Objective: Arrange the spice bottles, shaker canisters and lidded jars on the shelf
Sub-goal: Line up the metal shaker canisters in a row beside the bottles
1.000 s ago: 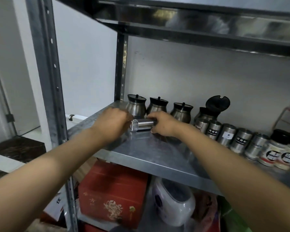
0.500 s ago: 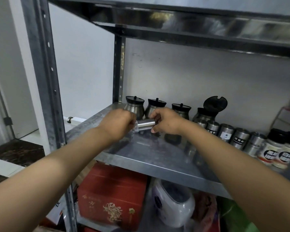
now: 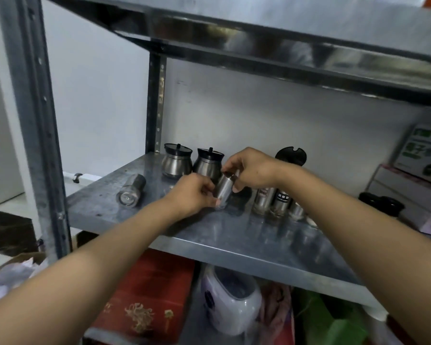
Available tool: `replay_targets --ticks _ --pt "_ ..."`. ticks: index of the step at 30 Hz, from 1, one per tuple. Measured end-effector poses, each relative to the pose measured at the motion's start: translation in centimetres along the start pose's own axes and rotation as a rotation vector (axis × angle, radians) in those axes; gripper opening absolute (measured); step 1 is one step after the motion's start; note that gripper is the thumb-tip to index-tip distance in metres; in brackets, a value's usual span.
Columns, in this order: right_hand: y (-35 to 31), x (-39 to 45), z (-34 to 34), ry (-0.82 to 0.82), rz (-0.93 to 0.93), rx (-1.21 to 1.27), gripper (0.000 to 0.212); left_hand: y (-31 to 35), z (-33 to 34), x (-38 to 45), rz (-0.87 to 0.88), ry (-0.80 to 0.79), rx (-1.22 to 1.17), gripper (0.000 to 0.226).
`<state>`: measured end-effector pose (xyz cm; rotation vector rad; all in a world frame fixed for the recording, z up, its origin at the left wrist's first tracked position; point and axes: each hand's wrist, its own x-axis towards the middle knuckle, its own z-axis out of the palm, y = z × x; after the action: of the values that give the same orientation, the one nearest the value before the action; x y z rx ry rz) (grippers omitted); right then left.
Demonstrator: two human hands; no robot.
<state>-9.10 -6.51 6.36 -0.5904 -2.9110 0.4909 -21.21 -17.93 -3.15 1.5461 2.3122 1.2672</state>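
Both hands [image 3: 253,168] apparently tilted canister [image 3: 224,189] upright.

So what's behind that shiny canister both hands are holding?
Behind the canister stand two lidded jars against the wall. The right hand covers whatever is directly behind; only a raised black lid shows above it.

A red box [image 3: 147,295] lies below the shelf; right of it a white appliance [image 3: 232,305], then green packaging [image 3: 334,327].
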Motion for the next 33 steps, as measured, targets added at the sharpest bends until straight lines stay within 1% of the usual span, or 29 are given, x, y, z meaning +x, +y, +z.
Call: replay_targets --ticks 6,9,12,14,16,19,21,22,24,26,29,33 --pt "0.8 -0.5 -1.1 -0.035 0.022 -0.017 0.046 1.0 2.0 0.1 -0.041 0.025 -0.076 0.026" --pt "1.4 -1.0 -1.7 -0.01 0.043 -0.018 0.046 1.0 2.9 0.6 -0.055 0.027 -0.136 0.029" --pt "2.2 -1.4 -1.8 0.019 0.067 0.022 0.054 1.1 3.3 1.1 -0.064 0.016 -0.147 0.032" --pt "2.7 -1.5 -2.0 0.092 0.079 0.061 0.056 1.4 3.7 1.3 -0.067 0.015 -0.198 0.036" --pt "3.0 -1.8 -2.4 0.168 0.09 0.115 0.047 1.6 3.7 1.2 -0.082 0.033 -0.232 0.044" --pt "3.2 -1.8 -2.5 0.219 0.05 0.091 0.022 1.8 3.6 1.2 -0.066 0.044 -0.248 0.053" --pt "3.3 -1.6 -1.8 0.207 0.037 0.053 0.012 1.7 3.6 1.4 -0.069 0.029 -0.296 0.056" --pt "3.4 -1.4 -1.4 0.191 0.047 0.035 0.015 1.8 3.7 1.4 -0.069 0.023 -0.327 0.054" --pt "3.3 -1.0 -0.8 0.178 0.078 -0.011 0.027 1.9 3.7 1.6 -0.045 0.013 -0.359 0.045" --pt "3.2 -0.8 -0.6 0.184 0.091 -0.075 0.031 1.9 3.7 1.7 -0.018 -0.003 -0.351 0.04" --pt "3.0 -0.7 -0.7 0.174 0.102 -0.119 0.031 2.3 3.9 1.7 -0.022 -0.001 -0.34 0.033" --pt "2.8 -0.9 -1.8 0.073 0.12 -0.098 0.026 3.2 4.5 1.6 -0.01 0.034 -0.301 0.034"
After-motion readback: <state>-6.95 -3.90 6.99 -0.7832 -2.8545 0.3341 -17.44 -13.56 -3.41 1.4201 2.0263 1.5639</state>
